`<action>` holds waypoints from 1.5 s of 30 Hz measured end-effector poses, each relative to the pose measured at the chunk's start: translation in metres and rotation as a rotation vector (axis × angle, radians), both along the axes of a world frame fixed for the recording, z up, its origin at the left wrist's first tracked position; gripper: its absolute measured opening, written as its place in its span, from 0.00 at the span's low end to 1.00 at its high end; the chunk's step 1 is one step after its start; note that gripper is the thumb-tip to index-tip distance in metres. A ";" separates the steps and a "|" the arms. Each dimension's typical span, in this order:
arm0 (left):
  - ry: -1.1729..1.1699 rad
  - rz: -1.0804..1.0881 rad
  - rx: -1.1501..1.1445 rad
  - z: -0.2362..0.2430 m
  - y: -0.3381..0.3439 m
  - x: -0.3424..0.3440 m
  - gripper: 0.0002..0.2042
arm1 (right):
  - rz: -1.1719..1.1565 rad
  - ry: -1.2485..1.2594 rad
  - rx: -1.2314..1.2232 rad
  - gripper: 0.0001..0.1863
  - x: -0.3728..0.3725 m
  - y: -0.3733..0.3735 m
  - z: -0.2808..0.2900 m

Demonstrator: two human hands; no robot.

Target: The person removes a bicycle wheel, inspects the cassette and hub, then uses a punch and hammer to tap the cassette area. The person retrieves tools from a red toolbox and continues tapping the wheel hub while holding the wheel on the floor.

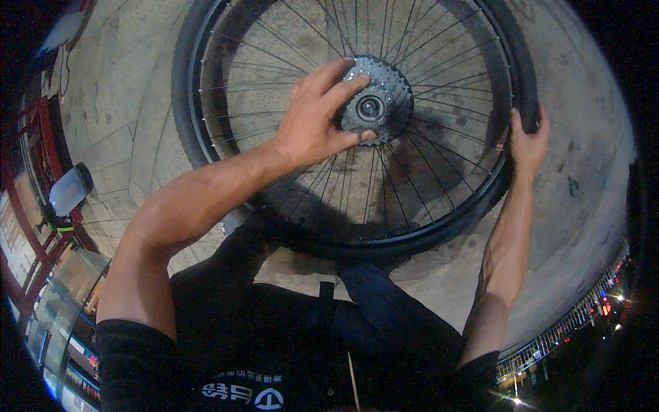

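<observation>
A bicycle wheel [184, 89] with a black tyre and thin dark spokes is in front of me, over the pavement. At its middle sits a grey sprocket cassette [397, 113] with a round hub end [371, 108] showing. My left hand [312, 113] is closed round the cassette's left side, fingers at its top and thumb at its lower edge. On the wheel's right side, my right hand [530, 145] grips the tyre and rim, thumb and fingers on either side. The hand covers that piece of the tyre.
Grey paving [123, 89] lies around the wheel. My dark-clothed legs [384, 288] are just below it. At the left are a white and black rounded object [71, 189], a red metal frame [51, 130] and a glass case [68, 281]. A railing with lights [563, 316] runs at the lower right.
</observation>
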State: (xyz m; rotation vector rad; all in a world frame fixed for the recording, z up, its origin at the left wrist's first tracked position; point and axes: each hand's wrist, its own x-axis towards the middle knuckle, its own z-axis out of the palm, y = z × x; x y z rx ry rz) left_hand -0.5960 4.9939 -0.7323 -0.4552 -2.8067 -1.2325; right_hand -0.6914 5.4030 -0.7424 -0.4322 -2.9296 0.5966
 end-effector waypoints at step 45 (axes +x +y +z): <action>-0.039 0.018 0.016 0.006 0.005 0.001 0.40 | 0.014 0.051 -0.036 0.37 -0.001 0.010 -0.006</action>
